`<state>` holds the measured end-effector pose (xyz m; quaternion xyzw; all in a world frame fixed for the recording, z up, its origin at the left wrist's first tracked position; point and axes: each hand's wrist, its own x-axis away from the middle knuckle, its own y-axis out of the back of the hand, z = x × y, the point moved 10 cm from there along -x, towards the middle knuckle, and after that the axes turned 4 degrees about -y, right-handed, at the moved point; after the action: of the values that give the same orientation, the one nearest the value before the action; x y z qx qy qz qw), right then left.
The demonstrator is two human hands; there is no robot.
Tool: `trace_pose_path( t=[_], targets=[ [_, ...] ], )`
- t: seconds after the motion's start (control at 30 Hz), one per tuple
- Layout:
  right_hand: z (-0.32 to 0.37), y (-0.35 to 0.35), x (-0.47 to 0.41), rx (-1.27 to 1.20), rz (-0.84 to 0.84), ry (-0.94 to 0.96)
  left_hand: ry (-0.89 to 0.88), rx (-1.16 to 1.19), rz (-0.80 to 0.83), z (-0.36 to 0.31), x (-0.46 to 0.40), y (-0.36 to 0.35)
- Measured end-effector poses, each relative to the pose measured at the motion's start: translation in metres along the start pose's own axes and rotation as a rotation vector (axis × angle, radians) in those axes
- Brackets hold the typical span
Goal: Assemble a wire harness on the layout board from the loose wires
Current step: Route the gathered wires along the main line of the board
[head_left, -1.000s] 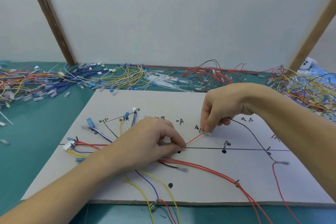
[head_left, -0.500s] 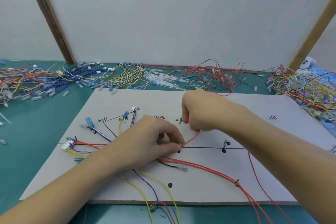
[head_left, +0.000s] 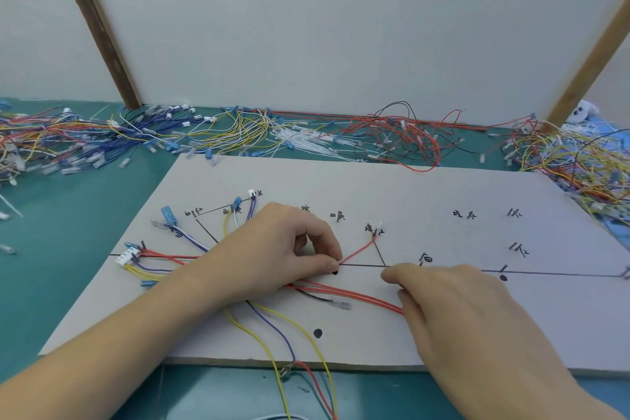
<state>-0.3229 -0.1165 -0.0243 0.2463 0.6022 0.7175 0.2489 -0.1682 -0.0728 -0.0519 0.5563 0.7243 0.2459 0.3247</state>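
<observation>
The white layout board (head_left: 426,194) lies flat on the teal table, marked with black lines, dots and handwritten labels. My left hand (head_left: 272,252) rests on the board's middle and pinches a bundle of wires against the main line; a short red wire (head_left: 358,251) runs from its fingertips up to a branch mark. My right hand (head_left: 453,303) lies on the board to the right, fingers curled over the long red wires (head_left: 358,293) that trail from the bundle. A white connector (head_left: 128,256) with red, yellow and blue wires sits at the board's left end.
Heaps of loose wires line the table behind the board: blue and mixed (head_left: 68,140) at left, yellow and white (head_left: 272,136) in the middle, red and black (head_left: 402,136), and a tangled pile (head_left: 572,160) at right. Yellow, purple and red wires (head_left: 293,344) hang over the front edge.
My right hand has let go of the short red wire's end at the branch mark and moved down and right onto the long red wires. My left hand has stayed put.
</observation>
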Motion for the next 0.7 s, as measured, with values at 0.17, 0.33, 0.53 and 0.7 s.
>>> trace_pose_path(
  t=[0.17,0.33,0.53,0.7],
  targets=[
    [-0.02,-0.001,0.01,-0.086,-0.062,-0.057,0.017,-0.005,-0.005,0.0,0.0,0.001],
    [-0.03,-0.002,0.014,-0.268,-0.012,-0.076,0.011,0.01,0.0,-0.002,0.001,0.002],
    [-0.015,-0.012,0.018,-0.354,0.086,-0.059,0.027,0.053,0.008,-0.001,0.002,0.001],
    [0.03,-0.009,0.006,-0.264,-0.004,0.084,0.044,0.102,0.011,0.0,0.0,0.003]
  ],
)
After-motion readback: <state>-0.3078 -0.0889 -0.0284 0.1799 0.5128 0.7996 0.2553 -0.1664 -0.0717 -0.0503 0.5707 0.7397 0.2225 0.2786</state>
